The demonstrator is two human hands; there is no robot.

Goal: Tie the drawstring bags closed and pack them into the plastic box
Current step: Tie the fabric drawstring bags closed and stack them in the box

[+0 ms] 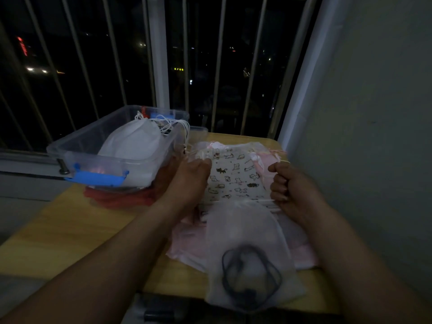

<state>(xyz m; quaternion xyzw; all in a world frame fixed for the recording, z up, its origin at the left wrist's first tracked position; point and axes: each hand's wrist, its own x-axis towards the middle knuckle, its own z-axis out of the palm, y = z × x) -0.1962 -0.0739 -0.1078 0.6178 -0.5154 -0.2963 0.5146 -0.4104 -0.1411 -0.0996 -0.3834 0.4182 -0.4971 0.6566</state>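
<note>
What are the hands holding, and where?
Probably the see-through white bag, by its drawstrings at the mouth: left hand on one side, right hand on the other.

No readable text. Far up and left of the plastic box (79, 153), red glowing sign (22, 45), too blurred to read; above the box, small yellow sign (179, 69), equally illegible.

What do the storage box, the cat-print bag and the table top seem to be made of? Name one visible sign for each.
Storage box: clear, glossy hard plastic; the white bag inside shows through its wall.
Cat-print bag: soft matt cloth, probably cotton; its mouth puckers.
Table top: wood or wood-look laminate; pale grain, smooth.
</note>
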